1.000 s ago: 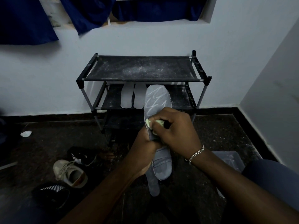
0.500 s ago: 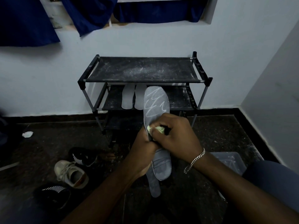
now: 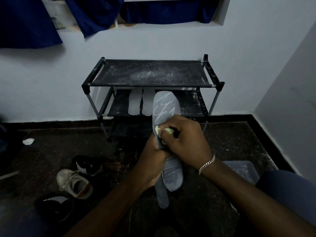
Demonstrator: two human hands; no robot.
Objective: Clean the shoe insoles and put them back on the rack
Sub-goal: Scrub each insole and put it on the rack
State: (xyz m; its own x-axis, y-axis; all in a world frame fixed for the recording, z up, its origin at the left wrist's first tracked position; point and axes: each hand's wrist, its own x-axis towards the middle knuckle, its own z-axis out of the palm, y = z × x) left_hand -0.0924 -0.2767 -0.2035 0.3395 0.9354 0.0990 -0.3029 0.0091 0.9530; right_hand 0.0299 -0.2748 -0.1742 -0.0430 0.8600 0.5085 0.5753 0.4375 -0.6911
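My left hand (image 3: 152, 161) grips two grey insoles around their middle. The front insole (image 3: 165, 108) stands upright with white scribbled marks on its toe half. The heel of the second insole (image 3: 162, 199) sticks out below, behind the first. My right hand (image 3: 184, 137) holds a pale green cloth (image 3: 158, 130) and presses it against the front insole's middle. Two white insoles (image 3: 140, 103) lie side by side on the middle shelf of the black shoe rack (image 3: 150, 73), straight behind the raised insole.
The rack's dusty top shelf stands against the wall. On the dark floor to the left lie a beige sneaker (image 3: 73, 183) and two black shoes (image 3: 88, 165). A clear plastic tub (image 3: 242, 170) sits by my right arm. A white crumpled scrap (image 3: 28, 141) lies far left.
The insoles and both hands have shifted slightly downward. My right hand with the cloth has slid a little down the front insole, so more of the marked toe shows.
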